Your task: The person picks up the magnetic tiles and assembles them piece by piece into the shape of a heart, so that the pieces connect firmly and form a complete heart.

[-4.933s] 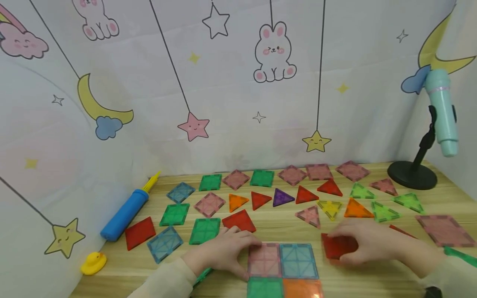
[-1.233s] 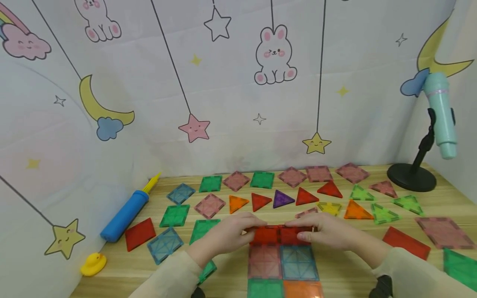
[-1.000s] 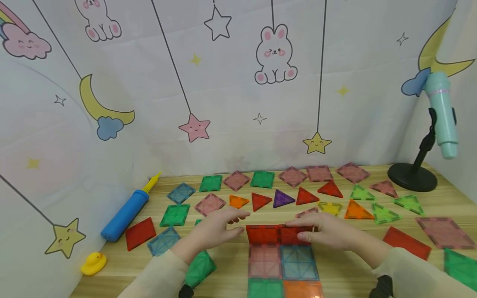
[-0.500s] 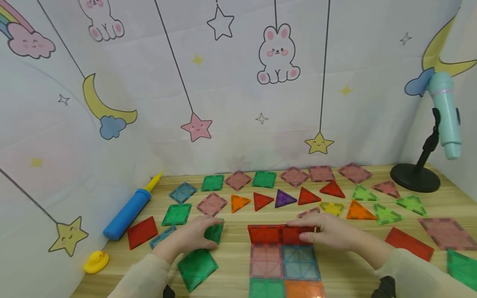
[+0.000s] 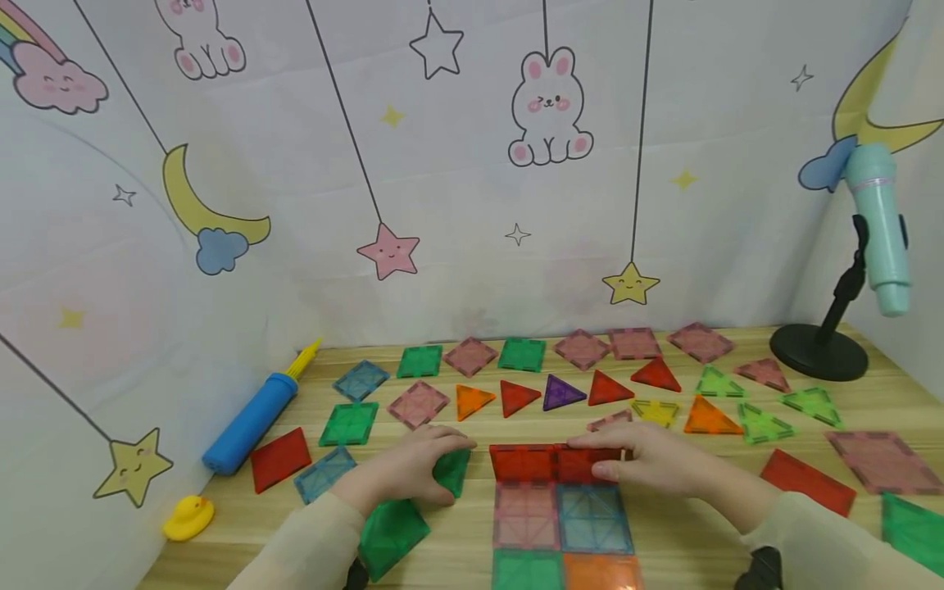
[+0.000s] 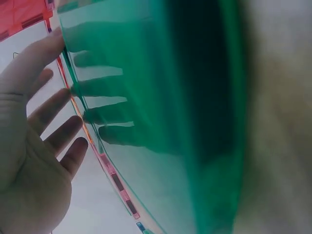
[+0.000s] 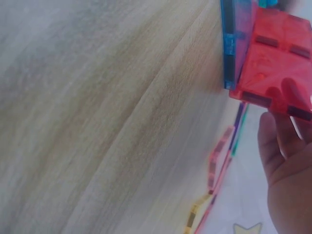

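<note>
My left hand (image 5: 401,467) grips a green square magnetic tile (image 5: 452,472), raised on edge between thumb and fingers. Another green square tile (image 5: 392,541) lies tilted beneath the left wrist, and green plastic (image 6: 146,87) fills much of the left wrist view. With thumb and fingers, my right hand (image 5: 656,459) pinches the right one of two red tiles (image 7: 278,68), which stand side by side. They rise along the far edge of a pink tile (image 5: 525,516) and a blue tile (image 5: 596,518). Nearer, a green tile (image 5: 528,569) and an orange tile (image 5: 601,571) join these flat.
Several square and triangular tiles lie behind, including a purple triangle (image 5: 563,392). A blue pump (image 5: 251,426) and yellow duck (image 5: 189,518) are at left. A microphone on a stand (image 5: 878,229) is back right. A red tile (image 5: 807,482) lies right of the right hand.
The right hand brought a red tile beside the other, both now upright. My left hand let go of the left red tile, moved left, took a green tile and shifted it right.
</note>
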Demonstrator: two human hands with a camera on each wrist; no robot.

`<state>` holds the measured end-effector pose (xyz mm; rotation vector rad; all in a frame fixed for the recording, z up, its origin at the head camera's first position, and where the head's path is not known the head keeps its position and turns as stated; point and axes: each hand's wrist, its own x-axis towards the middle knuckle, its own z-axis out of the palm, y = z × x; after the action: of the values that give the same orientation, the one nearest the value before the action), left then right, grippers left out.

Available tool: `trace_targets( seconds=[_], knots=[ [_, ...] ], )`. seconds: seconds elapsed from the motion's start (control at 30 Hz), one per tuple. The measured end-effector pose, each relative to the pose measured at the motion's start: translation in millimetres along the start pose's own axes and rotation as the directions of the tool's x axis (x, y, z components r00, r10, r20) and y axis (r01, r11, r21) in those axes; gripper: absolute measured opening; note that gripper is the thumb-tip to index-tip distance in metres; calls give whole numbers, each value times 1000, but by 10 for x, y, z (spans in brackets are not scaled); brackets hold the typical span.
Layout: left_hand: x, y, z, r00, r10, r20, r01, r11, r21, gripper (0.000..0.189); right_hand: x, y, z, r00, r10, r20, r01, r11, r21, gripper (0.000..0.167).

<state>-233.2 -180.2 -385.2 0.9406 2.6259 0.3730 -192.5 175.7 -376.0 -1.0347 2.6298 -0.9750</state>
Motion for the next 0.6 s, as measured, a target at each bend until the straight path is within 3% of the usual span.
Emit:
trace_targets(
  seconds=[0.27,0.6],
  knots=[
    [49,-29,-26,999,6,31,-6,1000,4,67,1,11,-5,1000,19,5,-19,1000,16,39],
    [85,-29,-20,1000,-19,12,18,998,64,74,3,7,5,1000,6,3,-6,1000,20,40]
  ],
)
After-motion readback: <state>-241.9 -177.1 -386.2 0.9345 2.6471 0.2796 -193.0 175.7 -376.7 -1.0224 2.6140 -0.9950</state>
